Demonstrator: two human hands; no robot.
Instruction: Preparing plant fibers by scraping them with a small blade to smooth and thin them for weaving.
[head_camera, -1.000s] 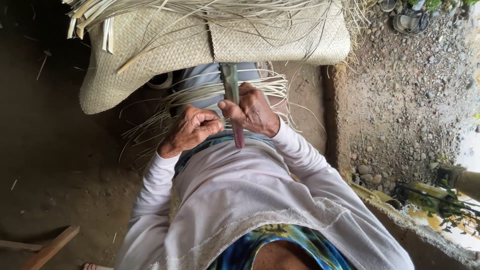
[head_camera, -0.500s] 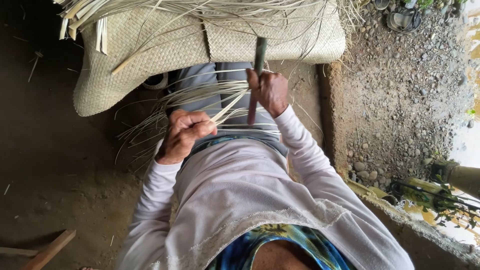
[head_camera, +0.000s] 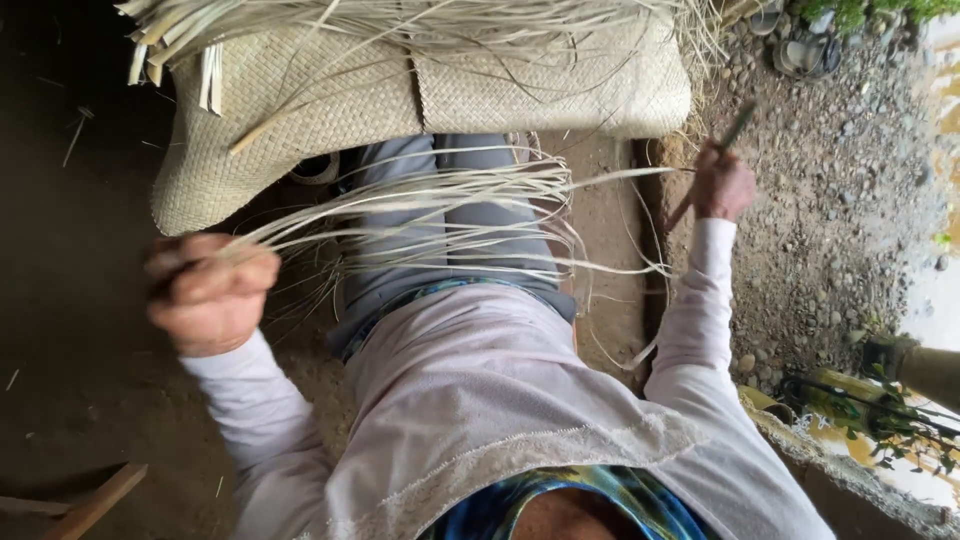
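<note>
Leftmost, blurred by motion: left hand (head_camera: 212, 292), balled into a fist out over the dark earth floor (head_camera: 70, 330), clamped on one end of a pale leaf strip (head_camera: 400, 200); fingers smeared, exact pinch hard to make out. Below it, near the bottom edge, a wooden slat (head_camera: 95, 500), cut off by the frame.

Across the middle: that strip pulled taut from the fist toward the right, running over grey-trousered legs (head_camera: 440, 240) amid a loose bundle of thin fibres (head_camera: 450, 215) fanned across the lap; single strands impossible to separate from one another. Above, a woven mat (head_camera: 330, 90), folded over the knees, top edge lost beyond the frame under unwoven strip ends. Partly hidden beneath the mat's lower edge, a small dark round thing, kind unclear.

Rightward: right hand (head_camera: 722, 185), held well apart from the left, closed around a slim dark tool (head_camera: 712, 165), tip up toward the upper right, lower end slanting down-left; blade or handle not distinguishable through blur. Far end of the strip arriving just beside this hand, contact with the tool not discernible.

Farther right: gravel ground (head_camera: 820, 200), sandals at the top edge cropped, green plant stems (head_camera: 880, 410) at the lower right corner.
</note>
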